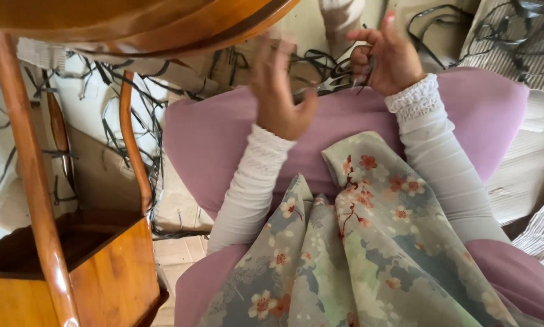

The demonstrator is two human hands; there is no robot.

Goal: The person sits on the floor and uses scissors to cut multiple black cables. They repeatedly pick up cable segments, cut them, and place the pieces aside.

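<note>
Right hand pinching black strips, left hand spread, wooden table edge close

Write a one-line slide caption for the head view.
Right hand pinches thin dark strips; left hand open, blurred, above pink lap.

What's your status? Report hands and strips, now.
Left hand open, blurred. Right hand shut on thin dark strips. Wooden furniture close at left.
</note>
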